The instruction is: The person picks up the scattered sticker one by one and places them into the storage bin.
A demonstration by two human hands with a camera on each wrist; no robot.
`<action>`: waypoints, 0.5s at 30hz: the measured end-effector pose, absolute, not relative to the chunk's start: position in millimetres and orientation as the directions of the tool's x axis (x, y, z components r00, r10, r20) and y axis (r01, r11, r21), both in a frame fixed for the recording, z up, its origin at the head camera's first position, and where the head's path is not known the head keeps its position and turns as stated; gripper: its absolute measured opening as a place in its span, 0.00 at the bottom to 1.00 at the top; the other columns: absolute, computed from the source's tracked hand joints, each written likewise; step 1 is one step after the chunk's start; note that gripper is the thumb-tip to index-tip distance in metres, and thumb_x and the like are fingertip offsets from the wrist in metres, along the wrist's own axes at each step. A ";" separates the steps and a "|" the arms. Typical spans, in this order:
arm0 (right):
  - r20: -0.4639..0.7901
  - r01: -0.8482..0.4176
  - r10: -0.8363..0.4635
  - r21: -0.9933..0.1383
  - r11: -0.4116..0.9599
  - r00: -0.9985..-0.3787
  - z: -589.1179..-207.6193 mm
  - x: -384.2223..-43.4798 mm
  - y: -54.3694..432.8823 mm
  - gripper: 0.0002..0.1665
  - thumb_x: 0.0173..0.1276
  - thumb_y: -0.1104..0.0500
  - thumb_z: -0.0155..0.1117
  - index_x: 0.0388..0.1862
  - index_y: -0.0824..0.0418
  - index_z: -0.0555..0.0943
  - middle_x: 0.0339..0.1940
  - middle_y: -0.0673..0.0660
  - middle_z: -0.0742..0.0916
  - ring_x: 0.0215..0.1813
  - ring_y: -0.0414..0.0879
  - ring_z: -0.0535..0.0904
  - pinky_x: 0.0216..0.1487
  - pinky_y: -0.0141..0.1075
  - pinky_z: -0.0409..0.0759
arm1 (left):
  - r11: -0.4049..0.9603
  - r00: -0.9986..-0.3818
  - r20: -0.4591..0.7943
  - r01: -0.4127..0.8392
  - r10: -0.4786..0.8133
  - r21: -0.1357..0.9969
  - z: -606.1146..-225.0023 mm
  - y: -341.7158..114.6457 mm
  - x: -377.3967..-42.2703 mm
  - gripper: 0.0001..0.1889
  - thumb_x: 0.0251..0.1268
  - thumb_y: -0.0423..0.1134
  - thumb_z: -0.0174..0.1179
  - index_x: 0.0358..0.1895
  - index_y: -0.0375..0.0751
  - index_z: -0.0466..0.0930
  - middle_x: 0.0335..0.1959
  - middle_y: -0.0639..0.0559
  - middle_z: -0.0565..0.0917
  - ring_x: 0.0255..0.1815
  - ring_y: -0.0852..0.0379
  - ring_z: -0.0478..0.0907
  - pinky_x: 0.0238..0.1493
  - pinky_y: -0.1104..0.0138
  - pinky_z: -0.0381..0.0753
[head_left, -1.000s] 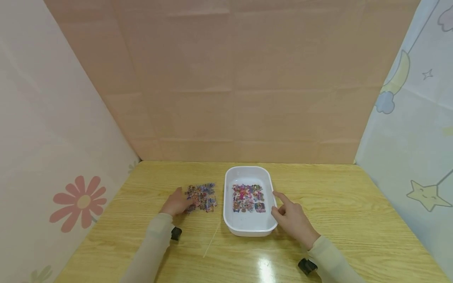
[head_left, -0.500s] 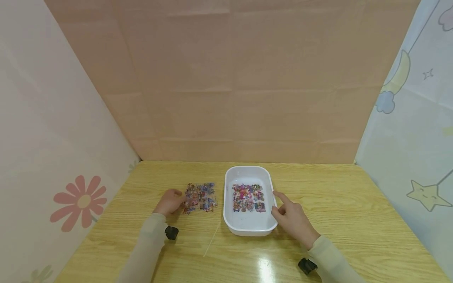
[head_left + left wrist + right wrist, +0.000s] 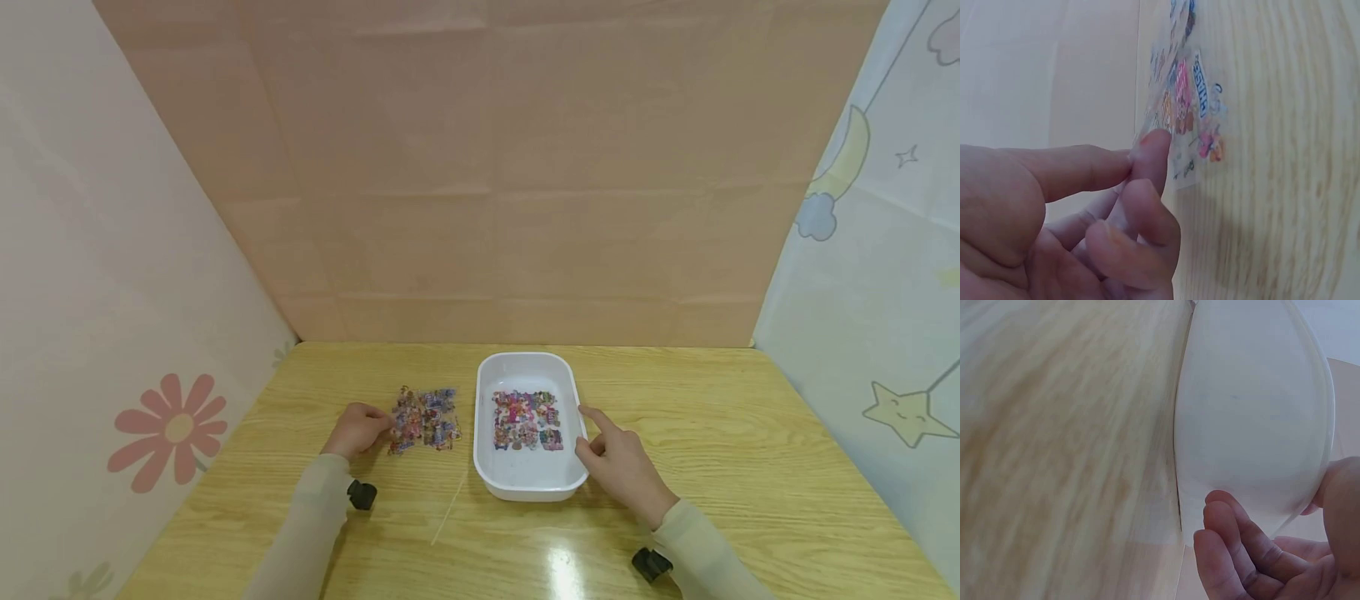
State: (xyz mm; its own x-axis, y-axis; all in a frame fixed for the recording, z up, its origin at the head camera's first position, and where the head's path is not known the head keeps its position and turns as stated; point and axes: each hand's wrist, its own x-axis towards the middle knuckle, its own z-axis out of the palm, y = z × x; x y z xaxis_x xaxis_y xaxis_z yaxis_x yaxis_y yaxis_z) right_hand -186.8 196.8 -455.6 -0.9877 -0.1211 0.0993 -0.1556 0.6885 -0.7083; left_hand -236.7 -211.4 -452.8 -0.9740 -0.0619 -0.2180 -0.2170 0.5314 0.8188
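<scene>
My left hand [image 3: 358, 428] pinches the left edge of a clear sticker sheet [image 3: 1200, 100] between thumb and index finger, its other fingers curled below. The sheet carries small colourful cartoon prints, and one part tilts up from the table towards the fingers. Overlapping clear sheets [image 3: 438, 417] lie beside it in the head view. To their right stands a white tray [image 3: 531, 479] with colourful stickers [image 3: 525, 421] inside. My right hand [image 3: 624, 467] holds the tray's right rim, thumb and index finger at the edge, the other fingers bent beside the outer wall [image 3: 1254, 412].
The tray stands on a wood-grain table [image 3: 712, 433]. A thin pale strip [image 3: 448, 508] lies in front of the sheets. A tan backdrop [image 3: 487, 208] rises behind the table, with patterned side walls [image 3: 862, 292]. Each wrist wears a black device [image 3: 651, 565].
My left hand has drawn back to the left from over the sticker sheets and now pinches a sheet's left edge. The right hand and the tray have stayed in place.
</scene>
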 end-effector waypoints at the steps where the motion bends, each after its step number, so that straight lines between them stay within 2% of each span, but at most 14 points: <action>1: 0.099 -0.155 -0.121 -0.709 0.688 -0.988 -455.8 -186.9 196.7 0.32 0.72 0.59 0.60 0.74 0.62 0.68 0.25 0.51 0.87 0.22 0.41 0.76 0.25 0.34 0.75 | 0.528 -0.974 -0.219 -0.220 -0.066 0.820 -453.1 -211.6 -236.7 0.12 0.74 0.36 0.57 0.47 0.29 0.84 0.29 0.45 0.86 0.15 0.60 0.62 0.21 0.66 0.66; 8: 0.099 -0.157 -0.124 -0.712 0.684 -0.987 -455.2 -187.4 196.0 0.32 0.73 0.59 0.60 0.74 0.62 0.67 0.24 0.52 0.86 0.22 0.41 0.76 0.24 0.33 0.75 | 0.500 -0.974 -0.216 -0.223 -0.074 0.837 -453.8 -214.5 -237.8 0.13 0.75 0.35 0.55 0.52 0.28 0.81 0.31 0.43 0.86 0.15 0.60 0.65 0.20 0.66 0.66; 15: 0.101 -0.159 -0.125 -0.714 0.682 -0.987 -455.3 -187.0 195.9 0.32 0.72 0.60 0.60 0.74 0.63 0.68 0.24 0.52 0.87 0.22 0.42 0.76 0.24 0.33 0.75 | 0.485 -0.978 -0.199 -0.207 -0.070 0.850 -454.8 -218.3 -238.8 0.12 0.76 0.34 0.53 0.52 0.30 0.82 0.35 0.42 0.86 0.22 0.56 0.72 0.19 0.66 0.64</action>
